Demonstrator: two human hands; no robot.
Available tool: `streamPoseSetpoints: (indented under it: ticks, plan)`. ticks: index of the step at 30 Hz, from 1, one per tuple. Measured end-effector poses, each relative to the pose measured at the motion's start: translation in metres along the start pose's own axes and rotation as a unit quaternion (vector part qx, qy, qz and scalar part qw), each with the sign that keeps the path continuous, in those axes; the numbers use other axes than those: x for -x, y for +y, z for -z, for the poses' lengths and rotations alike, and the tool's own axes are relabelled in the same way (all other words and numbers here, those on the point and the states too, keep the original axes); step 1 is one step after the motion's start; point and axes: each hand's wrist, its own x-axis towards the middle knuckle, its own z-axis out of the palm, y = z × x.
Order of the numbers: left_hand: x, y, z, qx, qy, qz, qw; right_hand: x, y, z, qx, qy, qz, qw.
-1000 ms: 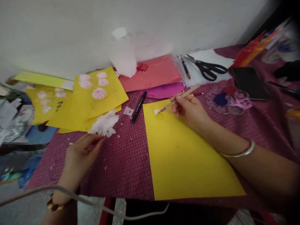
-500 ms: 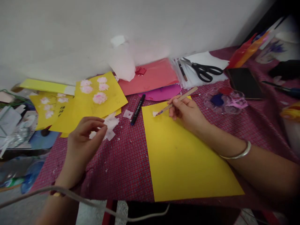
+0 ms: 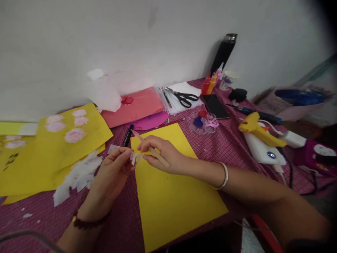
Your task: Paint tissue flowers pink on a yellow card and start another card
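Note:
My left hand [image 3: 112, 177] pinches a small piece of white tissue paper [image 3: 133, 157] over the left edge of a plain yellow sheet [image 3: 176, 200]. Close beside it, my right hand [image 3: 164, 154] holds a wooden stick [image 3: 158, 155] slantwise between its fingers, with some fingertips near the tissue. Behind my left hand lies a black marker [image 3: 127, 136]. Loose white tissue pieces [image 3: 80, 174] are heaped left of my left hand. Yellow sheets with pink-white paper flowers [image 3: 75, 135] lie farther left.
Scissors [image 3: 184, 98] rest on white paper behind a paint palette [image 3: 202, 122]. A phone [image 3: 216, 106], glue bottles [image 3: 206, 84] and a black flask [image 3: 223, 52] stand or lie back right. Farther right, a yellow glue gun [image 3: 260, 131] lies on a white power bank [image 3: 263, 151].
The view has swung right. My left hand has moved to the yellow sheet with tissue in its fingers. My right hand has drawn nearer to it, and the stick's tip has left the sheet.

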Motion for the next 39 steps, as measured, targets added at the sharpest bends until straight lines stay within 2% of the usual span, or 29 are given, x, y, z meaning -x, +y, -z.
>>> streamPoseSetpoints:
  ticks: [2, 4, 6, 8, 11, 13, 15, 19, 21, 25, 29, 32, 34, 35, 37, 39]
  plan:
    - [0.0, -0.003, -0.002, 0.024, -0.006, 0.012, 1.0, -0.001, 0.002, -0.001, 0.037, -0.019, 0.033, 0.999]
    - [0.001, -0.006, -0.002, 0.044, -0.013, 0.027, 0.999, -0.003, 0.003, -0.003, 0.026, -0.034, 0.02, 0.999]
    - [0.002, -0.007, 0.0, 0.056, -0.018, 0.049, 0.997, -0.004, 0.004, -0.005, -0.049, -0.027, -0.028, 0.998]
    - [0.004, -0.007, 0.003, 0.053, -0.022, 0.064, 0.996, -0.005, 0.004, -0.006, -0.161, -0.01, -0.094, 0.982]
    - [0.007, -0.007, 0.008, -0.014, -0.024, 0.023, 0.999, -0.006, 0.004, -0.006, -0.297, -0.007, -0.185, 0.937]
    - [0.008, -0.008, 0.011, -0.081, -0.028, -0.031, 0.996, -0.006, 0.003, -0.006, -0.339, -0.013, -0.222, 0.914]
    - [0.008, -0.011, 0.015, -0.1, -0.038, -0.047, 0.993, -0.006, 0.002, -0.006, -0.355, -0.016, -0.236, 0.904]
    - [0.006, -0.019, 0.017, -0.052, -0.057, 0.046, 0.996, -0.005, 0.002, -0.007, -0.339, -0.023, -0.223, 0.914]
    - [0.007, -0.02, 0.015, -0.06, -0.054, 0.062, 0.995, -0.004, 0.001, -0.008, -0.31, -0.037, -0.201, 0.929]
    - [0.013, -0.011, 0.01, -0.063, -0.029, 0.02, 0.997, -0.002, -0.003, -0.007, -0.274, -0.07, -0.181, 0.942]
    - [0.014, 0.007, 0.023, -0.054, -0.02, -0.047, 0.997, -0.004, -0.004, -0.005, -0.276, -0.069, -0.193, 0.939]
    - [0.012, 0.01, 0.036, -0.201, -0.059, -0.06, 0.976, -0.006, -0.003, -0.003, -0.295, -0.044, -0.188, 0.936]
    - [0.011, 0.005, 0.038, -0.308, -0.091, -0.048, 0.946, -0.007, -0.003, 0.0, -0.312, -0.019, -0.177, 0.933]
    - [0.011, 0.001, 0.036, -0.325, -0.105, -0.039, 0.939, -0.007, -0.004, 0.001, -0.314, -0.007, -0.17, 0.934]
    - [0.013, -0.008, 0.028, -0.271, -0.122, -0.025, 0.954, -0.006, -0.006, 0.002, -0.299, 0.011, -0.156, 0.941]
    - [0.015, -0.017, 0.017, -0.163, -0.115, 0.001, 0.98, -0.005, -0.008, 0.003, -0.267, 0.019, -0.141, 0.953]
